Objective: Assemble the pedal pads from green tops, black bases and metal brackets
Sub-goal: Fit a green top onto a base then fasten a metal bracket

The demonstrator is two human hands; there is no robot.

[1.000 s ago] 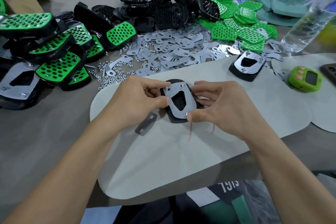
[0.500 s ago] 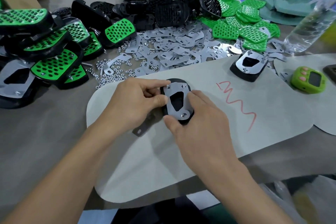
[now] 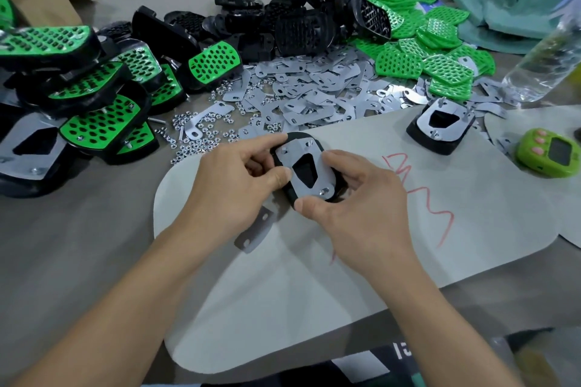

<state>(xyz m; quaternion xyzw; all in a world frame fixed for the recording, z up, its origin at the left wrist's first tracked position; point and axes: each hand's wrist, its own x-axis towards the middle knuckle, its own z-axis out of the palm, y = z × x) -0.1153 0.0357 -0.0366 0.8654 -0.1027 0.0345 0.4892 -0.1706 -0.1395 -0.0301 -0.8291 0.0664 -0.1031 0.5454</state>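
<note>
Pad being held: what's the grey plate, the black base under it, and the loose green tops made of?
The plate looks like thin sheet metal: grey satin sheen, punched cutout. The black base is probably moulded plastic or rubber: matte, no glare. The green tops are likely plastic: perforated, slightly glossy.

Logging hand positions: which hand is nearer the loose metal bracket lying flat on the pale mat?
Left. The left hand covers the far end of the loose bracket; the right hand is farther right, holding the pedal pad.
</note>
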